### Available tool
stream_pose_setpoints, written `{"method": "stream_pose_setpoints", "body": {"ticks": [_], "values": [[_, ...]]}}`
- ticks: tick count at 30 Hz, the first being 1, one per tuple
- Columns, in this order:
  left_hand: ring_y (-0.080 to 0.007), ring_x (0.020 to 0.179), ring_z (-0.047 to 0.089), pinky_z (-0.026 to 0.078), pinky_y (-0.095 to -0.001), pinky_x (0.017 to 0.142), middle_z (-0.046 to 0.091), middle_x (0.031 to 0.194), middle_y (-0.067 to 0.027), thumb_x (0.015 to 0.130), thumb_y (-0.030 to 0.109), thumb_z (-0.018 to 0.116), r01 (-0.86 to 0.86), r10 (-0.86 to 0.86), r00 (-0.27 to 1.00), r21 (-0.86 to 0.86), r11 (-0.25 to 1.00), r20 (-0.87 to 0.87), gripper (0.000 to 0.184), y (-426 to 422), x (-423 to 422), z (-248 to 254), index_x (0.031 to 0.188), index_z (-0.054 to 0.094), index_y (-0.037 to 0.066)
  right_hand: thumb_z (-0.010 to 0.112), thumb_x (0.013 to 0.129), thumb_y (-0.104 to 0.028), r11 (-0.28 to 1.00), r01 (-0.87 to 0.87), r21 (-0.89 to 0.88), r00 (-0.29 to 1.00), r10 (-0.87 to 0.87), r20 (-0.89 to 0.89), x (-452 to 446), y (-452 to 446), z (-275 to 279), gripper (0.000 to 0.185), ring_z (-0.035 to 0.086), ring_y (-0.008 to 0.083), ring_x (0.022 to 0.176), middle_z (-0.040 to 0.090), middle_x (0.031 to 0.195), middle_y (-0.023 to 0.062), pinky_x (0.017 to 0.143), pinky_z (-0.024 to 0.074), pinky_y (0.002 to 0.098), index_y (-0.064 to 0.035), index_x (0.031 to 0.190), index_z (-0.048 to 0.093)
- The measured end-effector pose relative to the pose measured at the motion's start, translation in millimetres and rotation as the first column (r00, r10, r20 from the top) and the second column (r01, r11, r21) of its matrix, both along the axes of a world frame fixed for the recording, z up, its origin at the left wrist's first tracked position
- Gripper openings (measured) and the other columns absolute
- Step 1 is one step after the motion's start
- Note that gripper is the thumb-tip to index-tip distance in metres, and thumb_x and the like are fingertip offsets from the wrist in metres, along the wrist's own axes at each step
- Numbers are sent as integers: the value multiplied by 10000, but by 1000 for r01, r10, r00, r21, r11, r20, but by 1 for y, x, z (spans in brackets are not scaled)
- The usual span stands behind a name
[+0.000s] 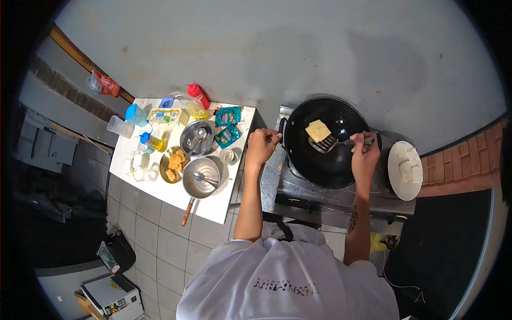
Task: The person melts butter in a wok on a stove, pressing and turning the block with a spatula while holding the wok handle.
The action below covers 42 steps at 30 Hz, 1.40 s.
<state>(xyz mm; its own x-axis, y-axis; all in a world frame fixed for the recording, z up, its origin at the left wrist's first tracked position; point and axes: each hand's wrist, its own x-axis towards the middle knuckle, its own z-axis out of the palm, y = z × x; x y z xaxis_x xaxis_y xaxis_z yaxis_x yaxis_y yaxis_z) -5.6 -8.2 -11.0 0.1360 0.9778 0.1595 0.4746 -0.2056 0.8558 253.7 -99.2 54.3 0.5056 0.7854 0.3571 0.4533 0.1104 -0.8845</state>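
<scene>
My right hand [365,157] is closed around the handle of a slotted spatula [324,144]. Its slotted head is inside a black wok [320,173], against the lower edge of a pale yellow square slab [318,129], perhaps tofu. Whether the slab rests on the blade or on the wok I cannot tell. At the wok's left side, my left hand [262,145] has its fingers closed at the loop handle [282,132]. Some shiny liquid shows in the wok, which sits on a metal stove [341,200].
Right of the wok, a white plate [397,178] bears several white slabs. The white table [213,210] on the left holds a saucepan [201,178], a metal bowl [186,140], a bowl of golden fried pieces [175,162], teal packets [228,116], a red squeeze bottle [198,96] and several jars.
</scene>
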Motion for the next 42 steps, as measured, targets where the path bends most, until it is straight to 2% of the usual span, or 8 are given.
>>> {"method": "stream_pose_setpoints", "body": {"ticks": [15,20,30,31,33,34,40,42], "values": [[-247,618,641,503,-355,631,679,706,-166,805,184,740,-10,10,1000,9,1000,8,218,1,0,-6,894,740,-15,529,970,-80,1000,13,0,1000,-13,13,8,0,-10,118,498,62,599,627,767,35,546,386,251,-2,886,555],[-250,617,645,503,-353,634,679,701,-169,815,177,727,-6,8,1000,-46,999,22,209,-1,2,2,892,737,-17,546,953,-111,998,-49,-28,966,54,251,11,4,-4,134,575,188,562,607,667,106,542,426,337,1,878,548],[-266,662,679,514,-355,656,686,724,-186,821,167,725,-2,2,1000,-58,998,8,206,-4,1,7,902,732,-22,566,923,-168,959,-198,-203,892,262,368,-1,52,26,217,573,419,613,555,629,202,583,430,458,21,839,502],[-271,665,679,514,-356,657,685,722,-186,823,174,725,6,-6,1000,10,1000,-7,210,-4,1,8,901,731,-21,566,923,-168,959,-203,-200,888,266,375,-2,57,27,217,573,419,613,555,629,202,583,430,458,21,839,502],[-298,769,684,512,-373,736,701,809,-191,840,200,711,20,-22,999,-48,999,-42,233,-6,0,16,930,732,-14,568,944,-167,956,-208,-208,852,281,442,-4,66,30,243,581,280,548,589,619,151,551,430,381,24,803,518],[-326,873,690,509,-391,815,716,896,-196,857,225,698,38,-47,996,-113,993,-82,257,-7,-1,20,959,732,-8,568,944,-167,955,-214,-206,847,286,448,-6,71,32,243,581,280,548,589,619,151,551,430,381,24,803,518],[-306,841,705,528,-376,786,713,897,-214,856,209,699,37,-46,996,-118,992,-70,270,0,-2,4,971,724,-35,574,943,-173,946,-227,-234,825,314,469,-15,91,42,260,594,265,536,602,622,154,542,438,377,38,799,527],[-303,840,707,530,-373,785,713,898,-217,856,206,699,37,-45,997,-117,992,-61,274,0,-2,3,972,721,-41,570,920,-180,934,-250,-254,842,340,420,-17,96,44,252,585,429,628,556,625,226,594,443,469,56,839,536]]}}
